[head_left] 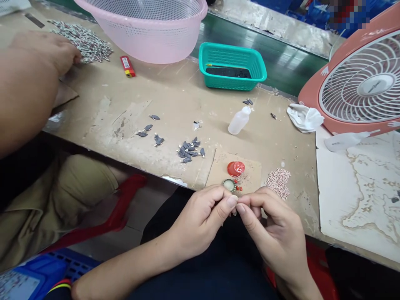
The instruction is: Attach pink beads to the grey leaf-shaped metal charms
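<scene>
My left hand (201, 221) and my right hand (273, 229) meet at the table's front edge, thumbs and index fingers pinched together. Whatever lies between the fingertips is too small and hidden to name. Just beyond them are a bottle cap (229, 185) with pale contents and a red cap (236, 168), both on a cardboard piece (215, 168). Small pinkish beads (278, 182) form a pile beyond my right hand. To the left lies a cluster of dark grey leaf-shaped pieces (188, 150), with several more scattered farther left.
A translucent bottle (239, 121) stands mid-table, before a green basket (233, 80) holding a dark phone. A pink basket (150, 35), a lighter (127, 66) and a pile of small parts (84, 43) are at back left, near another person's arm (26, 87). An orange fan (312, 89) is right.
</scene>
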A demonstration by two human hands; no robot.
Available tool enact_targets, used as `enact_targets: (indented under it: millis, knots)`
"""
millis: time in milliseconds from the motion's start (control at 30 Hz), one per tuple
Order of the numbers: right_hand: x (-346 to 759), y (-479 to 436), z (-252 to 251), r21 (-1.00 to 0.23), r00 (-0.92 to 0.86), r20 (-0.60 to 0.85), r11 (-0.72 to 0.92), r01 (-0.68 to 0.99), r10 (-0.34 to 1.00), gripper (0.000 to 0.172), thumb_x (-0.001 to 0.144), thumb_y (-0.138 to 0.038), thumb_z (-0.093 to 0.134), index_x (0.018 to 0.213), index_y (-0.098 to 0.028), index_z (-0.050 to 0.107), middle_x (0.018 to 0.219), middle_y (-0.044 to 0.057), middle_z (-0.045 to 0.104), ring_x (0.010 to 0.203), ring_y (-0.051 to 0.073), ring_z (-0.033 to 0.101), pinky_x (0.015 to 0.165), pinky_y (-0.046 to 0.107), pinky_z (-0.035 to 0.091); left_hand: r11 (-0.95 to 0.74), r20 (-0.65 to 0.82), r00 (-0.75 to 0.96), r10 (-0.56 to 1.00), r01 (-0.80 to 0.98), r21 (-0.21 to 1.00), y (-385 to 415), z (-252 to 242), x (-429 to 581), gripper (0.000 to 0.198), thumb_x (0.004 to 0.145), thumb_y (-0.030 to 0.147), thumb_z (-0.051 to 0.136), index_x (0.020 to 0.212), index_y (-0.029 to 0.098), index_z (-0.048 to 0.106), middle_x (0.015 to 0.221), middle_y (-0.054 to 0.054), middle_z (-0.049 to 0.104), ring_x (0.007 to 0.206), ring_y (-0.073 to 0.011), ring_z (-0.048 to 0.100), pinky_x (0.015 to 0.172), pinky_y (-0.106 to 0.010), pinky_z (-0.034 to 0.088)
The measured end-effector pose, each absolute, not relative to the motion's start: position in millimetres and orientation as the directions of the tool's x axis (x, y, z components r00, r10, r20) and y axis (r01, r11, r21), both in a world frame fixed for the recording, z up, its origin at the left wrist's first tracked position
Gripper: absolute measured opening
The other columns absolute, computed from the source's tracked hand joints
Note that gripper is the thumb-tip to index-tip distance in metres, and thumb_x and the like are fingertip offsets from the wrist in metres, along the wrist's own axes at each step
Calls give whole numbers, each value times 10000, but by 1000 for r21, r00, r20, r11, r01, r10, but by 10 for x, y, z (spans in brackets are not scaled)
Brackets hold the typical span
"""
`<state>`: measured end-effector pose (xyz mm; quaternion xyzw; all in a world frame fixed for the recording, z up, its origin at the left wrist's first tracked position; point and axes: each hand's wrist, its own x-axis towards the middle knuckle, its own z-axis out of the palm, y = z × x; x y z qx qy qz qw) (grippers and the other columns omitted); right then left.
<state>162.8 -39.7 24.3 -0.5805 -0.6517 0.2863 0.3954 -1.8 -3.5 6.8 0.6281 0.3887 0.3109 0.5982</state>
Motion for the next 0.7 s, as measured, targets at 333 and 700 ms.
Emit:
enact_targets:
  millis: [333, 700]
  knots:
    - [1765, -302, 140, -870, 225, 122, -5, 493, 967, 102, 903, -267, 657, 803, -246, 651, 667, -60, 468, 608, 87, 451, 588, 240, 376, -380, 338, 234, 911, 794, 475, 333, -126, -503, 128, 934, 292, 641, 993, 201, 709, 972, -43, 698, 967, -231, 614, 812, -332, 477]
    - [1787, -142, 53, -880, 238, 120, -8, 475, 964, 154, 919, -331, 634, 807, -229, 660, 663, -47, 489, 607, 102, 454, 575, 246, 387, -438, 213, 385, 898, 830, 344, 547, -214, -759, 232, 995, 303, 524, 1029, 206, 733, 1034, -49, 713, 959, -237, 670, 809, -353, 536]
